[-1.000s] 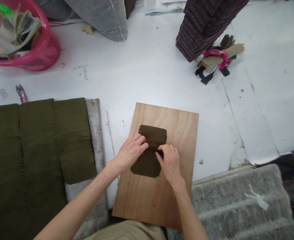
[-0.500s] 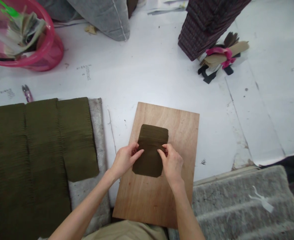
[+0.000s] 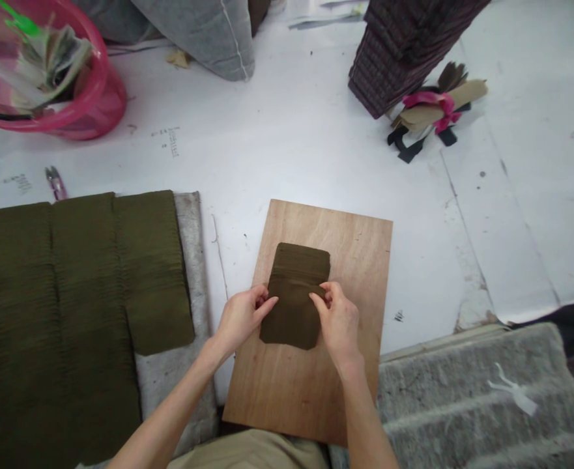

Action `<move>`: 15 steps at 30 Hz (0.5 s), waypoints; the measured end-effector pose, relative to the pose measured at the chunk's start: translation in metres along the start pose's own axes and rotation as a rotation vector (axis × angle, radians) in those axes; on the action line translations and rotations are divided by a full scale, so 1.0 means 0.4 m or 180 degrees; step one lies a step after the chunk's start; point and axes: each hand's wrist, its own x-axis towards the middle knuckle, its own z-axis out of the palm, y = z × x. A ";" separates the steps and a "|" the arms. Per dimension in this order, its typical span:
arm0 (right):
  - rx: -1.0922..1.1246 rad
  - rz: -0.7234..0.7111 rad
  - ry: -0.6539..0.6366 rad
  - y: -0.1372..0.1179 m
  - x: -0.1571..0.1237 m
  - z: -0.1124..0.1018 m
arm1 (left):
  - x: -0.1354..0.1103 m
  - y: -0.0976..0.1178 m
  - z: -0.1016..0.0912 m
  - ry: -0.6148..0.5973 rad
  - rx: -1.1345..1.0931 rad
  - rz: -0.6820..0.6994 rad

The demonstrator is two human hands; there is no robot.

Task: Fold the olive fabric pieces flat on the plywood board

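A small dark olive fabric piece [image 3: 294, 296] lies on a plywood board [image 3: 345, 260] in front of me. Its upper part is folded over, with a crease across the middle. My left hand [image 3: 242, 317] pinches the piece's left edge at the crease, fingers closed on the cloth. My right hand [image 3: 338, 318] pinches the right edge at the same height. Both forearms reach in from the bottom of the view.
Stacks of olive fabric pieces [image 3: 71, 293] lie on grey felt [image 3: 189, 221] at the left. A pink basin [image 3: 91, 98] of scraps, small snips [image 3: 55, 184], a dark woven stack [image 3: 399, 45] and a tied bundle of cut pieces [image 3: 433, 111] sit further back. Grey felt [image 3: 462, 404] lies at lower right.
My left hand has slid off the top of the fabric to its left edge. Both hands now pinch the sides at the crease. The view shifted slightly.
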 end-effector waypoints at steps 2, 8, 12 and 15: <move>0.0066 0.0053 -0.0014 0.000 -0.003 0.001 | -0.001 0.001 0.000 -0.0003 0.0063 -0.0003; 0.0176 0.0129 0.0080 -0.005 -0.009 0.010 | -0.001 0.001 0.001 -0.0009 0.0159 -0.0004; 0.0114 0.0194 0.0118 -0.012 -0.011 0.011 | 0.000 0.002 0.000 0.0000 0.0250 -0.0025; 0.0114 0.0237 0.0168 -0.014 -0.012 0.011 | 0.000 0.003 0.000 -0.0004 0.0300 -0.0041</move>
